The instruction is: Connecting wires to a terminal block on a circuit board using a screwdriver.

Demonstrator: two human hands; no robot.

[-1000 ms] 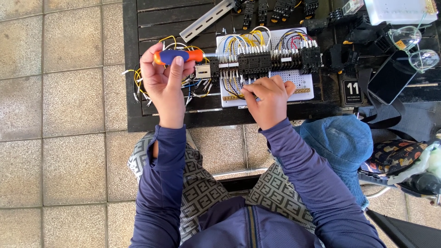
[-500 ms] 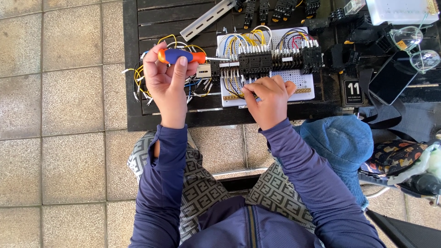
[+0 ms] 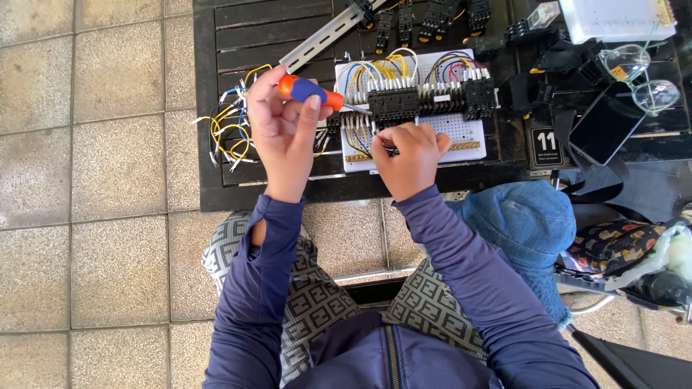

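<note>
Two hands at work over a wired terminal board on a low black slatted desk.

The left hand has its fingers clenched around an orange-and-blue screwdriver, the shaft lying level and its tip at the row of black terminal blocks. The right hand rests on the white perforated board, fingers curled tight, pinching something small and dark I cannot make out. Loose yellow and white wires lie just left of the board, a phone well to the right.

Navy long sleeves, patterned grey trousers.
</note>
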